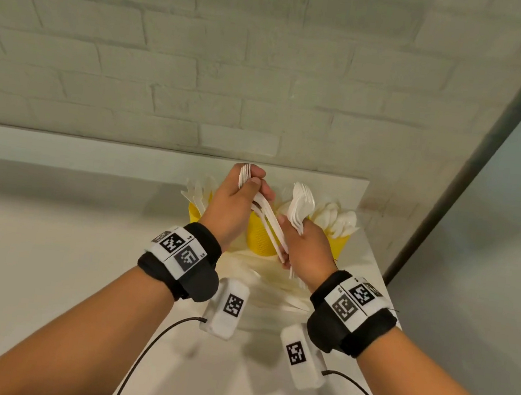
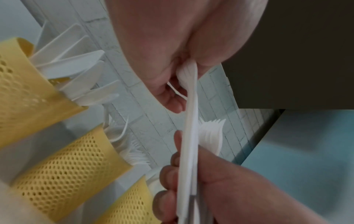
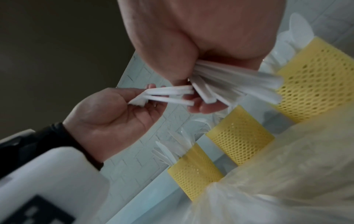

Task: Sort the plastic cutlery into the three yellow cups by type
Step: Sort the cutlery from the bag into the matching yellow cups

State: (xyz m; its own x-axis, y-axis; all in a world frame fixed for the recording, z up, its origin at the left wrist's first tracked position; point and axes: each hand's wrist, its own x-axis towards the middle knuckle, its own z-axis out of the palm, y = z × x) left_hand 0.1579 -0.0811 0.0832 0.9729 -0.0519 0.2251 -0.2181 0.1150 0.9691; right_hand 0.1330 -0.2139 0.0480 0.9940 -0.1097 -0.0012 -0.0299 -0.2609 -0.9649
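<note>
A plain indoor work corner, possibly a staged recording spot, is being shown: a white-painted brick wall [image 1: 203,61] is standing at the far side, a white table [image 1: 51,254] is set against it, and a grey panel [image 1: 489,256] is rising at the right.

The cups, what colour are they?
Yellow cups, dotted with little holes; the right wrist view shows them best.

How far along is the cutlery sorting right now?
Well along: the knife cup and spoon cup are filled. In hand: the left hand and right hand each hold a fork bundle above the middle cup. Left: dropping them in.
</note>
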